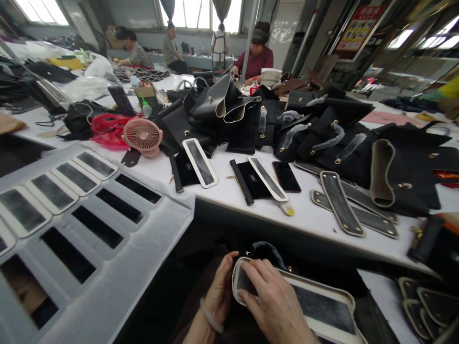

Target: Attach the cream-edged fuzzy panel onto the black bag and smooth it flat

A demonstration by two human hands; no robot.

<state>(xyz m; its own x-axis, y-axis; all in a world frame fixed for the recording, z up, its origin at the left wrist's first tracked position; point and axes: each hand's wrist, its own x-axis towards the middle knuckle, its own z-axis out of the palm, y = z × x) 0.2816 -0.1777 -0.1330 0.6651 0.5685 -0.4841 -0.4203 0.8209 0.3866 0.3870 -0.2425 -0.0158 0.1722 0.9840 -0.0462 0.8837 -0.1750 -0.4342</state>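
Observation:
A long cream-edged panel with a dark grey middle (pixel 324 306) lies low in front of me, over what looks like a black handbag. A plastic-wrapped handle (pixel 268 249) of that bag shows just behind the panel. My left hand (pixel 220 289) is curled round the panel's rounded left end, its thumb up beside the rim; some of its fingers are hidden. On top of the same end, my right hand (pixel 274 303) presses with bent fingers at the far rim and its thumb on the surface. The bag's underside is out of sight.
Similar panels (pixel 53 192) lie on a grey cut-out sheet (pixel 143 248) at left. On the white table (pixel 229 205) are a pink fan (pixel 143 136), a phone (pixel 287 177), dark straps (pixel 340 203) and piled black handbags (pixel 322 138). Several people work farther back.

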